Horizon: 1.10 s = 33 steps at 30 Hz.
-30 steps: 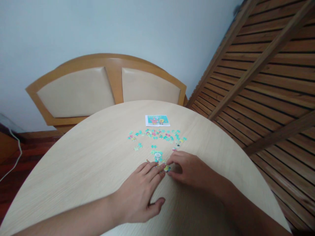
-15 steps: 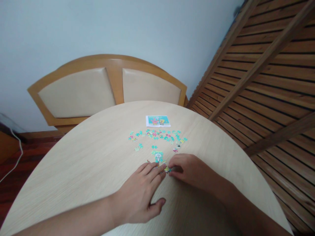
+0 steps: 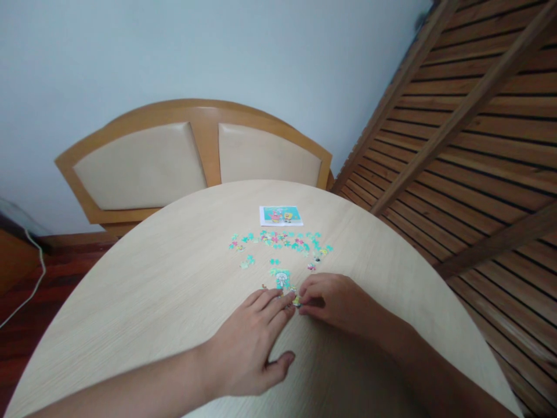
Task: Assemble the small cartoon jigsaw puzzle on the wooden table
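My left hand (image 3: 252,339) lies flat with fingers outstretched and thumb apart, its fingertips pressing on the lower part of a partly joined jigsaw puzzle (image 3: 282,279). The joined section shows a pale cartoon face on teal. My right hand (image 3: 328,296) is curled at the section's right edge, thumb and fingers pinched on a small puzzle piece, mostly hidden by the fingers. A yellow puzzle piece (image 3: 296,301) shows between the two hands. Just beyond my right hand lies a loose pink puzzle piece (image 3: 311,267).
Several loose puzzle pieces (image 3: 299,241) form an arc across the round wooden table (image 3: 174,278). Behind them lies a printed picture card (image 3: 282,215). A padded chair back or headboard (image 3: 143,165) stands beyond the table, and a slatted wooden panel (image 3: 487,139) rises on the right.
The view has shifted very slightly. My right fingers have closed in a little at the puzzle's right edge, and the teal bit seen between them is now hidden. My left hand stays put.
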Motion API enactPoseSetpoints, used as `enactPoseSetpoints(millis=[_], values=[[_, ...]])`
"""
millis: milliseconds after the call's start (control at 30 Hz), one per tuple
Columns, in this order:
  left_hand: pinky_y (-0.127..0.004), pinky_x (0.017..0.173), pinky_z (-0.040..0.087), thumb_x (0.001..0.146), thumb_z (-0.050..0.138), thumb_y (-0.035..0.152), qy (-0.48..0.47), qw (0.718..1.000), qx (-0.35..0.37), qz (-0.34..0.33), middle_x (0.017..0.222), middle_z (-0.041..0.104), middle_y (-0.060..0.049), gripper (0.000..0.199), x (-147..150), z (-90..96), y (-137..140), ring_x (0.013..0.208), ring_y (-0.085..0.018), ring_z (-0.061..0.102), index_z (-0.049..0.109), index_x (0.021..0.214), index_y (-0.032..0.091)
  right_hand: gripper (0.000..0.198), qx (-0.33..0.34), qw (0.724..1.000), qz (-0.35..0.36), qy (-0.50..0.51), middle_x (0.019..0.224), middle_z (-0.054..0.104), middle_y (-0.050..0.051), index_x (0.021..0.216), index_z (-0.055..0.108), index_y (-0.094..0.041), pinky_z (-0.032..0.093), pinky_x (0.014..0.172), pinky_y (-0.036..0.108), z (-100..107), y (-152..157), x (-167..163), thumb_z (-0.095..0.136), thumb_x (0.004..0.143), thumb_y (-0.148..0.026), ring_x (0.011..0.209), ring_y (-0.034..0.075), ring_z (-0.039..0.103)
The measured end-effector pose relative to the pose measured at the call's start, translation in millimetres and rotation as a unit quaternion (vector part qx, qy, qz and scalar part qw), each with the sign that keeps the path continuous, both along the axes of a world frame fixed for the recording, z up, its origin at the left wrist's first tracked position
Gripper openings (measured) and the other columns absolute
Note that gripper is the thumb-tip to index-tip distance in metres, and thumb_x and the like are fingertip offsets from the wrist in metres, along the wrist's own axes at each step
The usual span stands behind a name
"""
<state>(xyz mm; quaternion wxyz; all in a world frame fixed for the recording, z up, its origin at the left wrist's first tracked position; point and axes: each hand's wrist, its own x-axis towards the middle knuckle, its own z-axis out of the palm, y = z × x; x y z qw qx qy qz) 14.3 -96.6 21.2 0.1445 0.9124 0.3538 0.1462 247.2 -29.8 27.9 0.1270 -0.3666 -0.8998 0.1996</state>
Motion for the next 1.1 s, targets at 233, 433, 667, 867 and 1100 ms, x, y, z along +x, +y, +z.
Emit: enactPoseSetpoints(millis=[233,433,667,867,1100], values=[[-0.054,0.117,0.035,0.090,0.061,0.035,0.001,1.000,-0.004,0.003,0.151,0.048,-0.011,0.059,-1,0.3,0,0.138,-0.032,0.044,0.046,0.144,0.017,0.010,-0.010,0.999,0.032,0.035,0.092,0.074,0.002,0.079,0.072,-0.020,0.049,0.080,0.029,-1,4,3,0.073,0.085,-0.028,0.085,0.018,0.068],[-0.046,0.108,0.046,0.093,0.058,0.028,-0.071,0.997,0.014,0.040,0.134,0.060,-0.010,0.041,-5,-1.8,11,0.126,-0.027,0.053,0.053,0.133,0.019,0.012,-0.007,0.999,0.041,0.026,0.086,0.073,0.003,0.082,0.071,-0.020,0.049,0.083,0.031,3,6,1,0.063,0.090,-0.024,0.082,0.018,0.066],[-0.048,0.101,0.050,0.095,0.054,0.026,-0.120,0.979,0.052,0.154,0.121,0.065,-0.011,0.025,-21,-10.2,39,0.114,-0.027,0.059,0.060,0.118,0.018,0.014,-0.003,1.000,0.026,0.008,0.092,0.074,0.002,0.090,0.071,-0.021,0.048,0.090,0.031,6,10,5,0.057,0.090,-0.018,0.089,0.018,0.066],[-0.049,0.110,0.045,0.094,0.056,0.025,-0.103,0.986,0.055,0.115,0.134,0.059,-0.014,0.035,-22,-15.6,37,0.126,-0.027,0.054,0.057,0.128,0.017,0.014,0.002,1.000,0.013,0.009,0.092,0.073,0.003,0.090,0.071,-0.021,0.048,0.084,0.030,5,11,5,0.057,0.091,-0.019,0.090,0.018,0.066],[-0.053,0.117,0.037,0.093,0.057,0.027,-0.055,0.994,0.055,0.073,0.145,0.054,-0.012,0.045,-20,-17.2,36,0.138,-0.028,0.046,0.053,0.137,0.020,0.014,0.010,1.000,-0.001,0.023,0.092,0.072,0.003,0.090,0.071,-0.020,0.048,0.082,0.030,3,12,3,0.057,0.092,-0.020,0.088,0.018,0.066]])
